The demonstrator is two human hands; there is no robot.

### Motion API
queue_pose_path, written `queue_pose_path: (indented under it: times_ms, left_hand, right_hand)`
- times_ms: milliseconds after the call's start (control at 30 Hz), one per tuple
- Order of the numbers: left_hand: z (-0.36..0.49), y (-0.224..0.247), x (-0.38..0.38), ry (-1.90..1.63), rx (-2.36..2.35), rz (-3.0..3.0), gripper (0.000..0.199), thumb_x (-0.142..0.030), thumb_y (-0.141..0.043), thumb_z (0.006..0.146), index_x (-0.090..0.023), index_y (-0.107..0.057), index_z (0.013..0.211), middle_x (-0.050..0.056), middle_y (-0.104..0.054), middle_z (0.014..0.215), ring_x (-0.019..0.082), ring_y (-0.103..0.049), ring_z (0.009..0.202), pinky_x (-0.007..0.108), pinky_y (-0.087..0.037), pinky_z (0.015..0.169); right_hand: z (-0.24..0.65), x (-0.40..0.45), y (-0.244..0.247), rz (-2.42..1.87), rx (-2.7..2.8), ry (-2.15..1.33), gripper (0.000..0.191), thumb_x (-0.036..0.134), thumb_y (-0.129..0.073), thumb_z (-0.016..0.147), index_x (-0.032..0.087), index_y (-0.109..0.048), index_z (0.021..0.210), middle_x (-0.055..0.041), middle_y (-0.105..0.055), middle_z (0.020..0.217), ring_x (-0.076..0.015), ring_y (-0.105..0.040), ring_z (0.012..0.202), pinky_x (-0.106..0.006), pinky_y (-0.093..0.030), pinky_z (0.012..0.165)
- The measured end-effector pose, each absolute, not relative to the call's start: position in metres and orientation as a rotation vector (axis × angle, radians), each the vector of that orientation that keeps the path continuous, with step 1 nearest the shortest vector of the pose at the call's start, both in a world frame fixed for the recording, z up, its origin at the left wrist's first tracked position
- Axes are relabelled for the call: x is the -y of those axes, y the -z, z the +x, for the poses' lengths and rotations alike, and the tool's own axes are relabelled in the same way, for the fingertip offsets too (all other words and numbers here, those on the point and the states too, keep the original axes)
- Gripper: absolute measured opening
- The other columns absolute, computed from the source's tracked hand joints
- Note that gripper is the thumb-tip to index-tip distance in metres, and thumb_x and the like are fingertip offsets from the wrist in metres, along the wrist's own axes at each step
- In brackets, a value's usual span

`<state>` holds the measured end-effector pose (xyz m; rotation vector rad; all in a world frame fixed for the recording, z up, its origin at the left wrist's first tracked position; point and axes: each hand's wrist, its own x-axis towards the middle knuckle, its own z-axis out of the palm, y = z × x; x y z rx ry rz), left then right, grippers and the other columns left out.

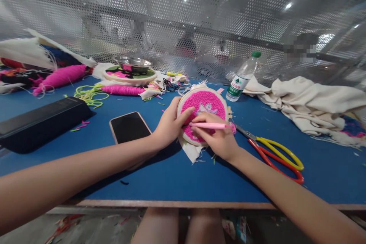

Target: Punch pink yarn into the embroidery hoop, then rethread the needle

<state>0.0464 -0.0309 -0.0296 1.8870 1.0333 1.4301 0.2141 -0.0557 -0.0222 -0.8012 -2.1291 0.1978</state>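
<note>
My left hand [170, 122] grips the left rim of a round embroidery hoop [203, 97], thumb over its front. The hoop is tilted up toward me, and its cloth is covered in bright pink loops around a pale lilac and white motif [206, 108]. Between the fingers of my right hand [220, 137] is a pink pen-like punch needle [210, 125], held against the lower part of the loops. Its tip is hidden by my fingers. Loose cloth [191, 151] hangs below the hoop.
Scissors [271, 156] with yellow and red handles lie right of the hoop; a phone [130, 127] and black case [45, 120] lie left. Behind are a water bottle [242, 78], cream cloth [300, 99], pink yarn [64, 77] and a metal bowl [133, 63] on another hoop [126, 81].
</note>
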Motion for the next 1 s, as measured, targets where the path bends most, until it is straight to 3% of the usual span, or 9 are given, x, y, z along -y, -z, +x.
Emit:
queue_pose_path:
  times_ms: [200,533,1000]
  left_hand:
    - [0.0439,0.0341,0.024,-1.433,-1.012,1.869,0.023,-0.038,-0.053,0.09,-0.019,-0.053,0.102,0.002,-0.061,0.097,0.018,-0.057,0.091,0.03,-0.046,0.084]
    - [0.0441,0.037,0.023,-1.436,-1.014,1.868,0.028,-0.041,-0.048,0.092,-0.018,-0.052,0.108,0.004,-0.06,0.102,0.018,-0.056,0.095,0.03,-0.044,0.087]
    - [0.0432,0.0376,0.0213,-1.43,-1.031,1.859,0.028,-0.042,-0.049,0.091,-0.019,-0.052,0.106,0.003,-0.061,0.101,0.018,-0.057,0.094,0.03,-0.045,0.086]
  right_hand:
    - [0.2221,0.0561,0.02,-0.78,1.975,-0.552,0.01,0.027,-0.061,0.089,0.021,-0.068,0.092,-0.0043,-0.07,0.1,-0.0184,-0.066,0.09,-0.034,-0.056,0.078]
    - [0.2236,0.0621,0.0233,-0.692,2.084,-0.205,0.011,0.021,-0.045,0.096,0.023,-0.054,0.103,-0.0062,-0.063,0.1,-0.0175,-0.064,0.089,-0.034,-0.056,0.078]
    - [0.2251,0.0597,0.0242,-0.568,2.138,-0.117,0.015,0.016,-0.048,0.095,0.024,-0.056,0.105,-0.0063,-0.066,0.1,-0.0185,-0.064,0.093,-0.035,-0.055,0.079]
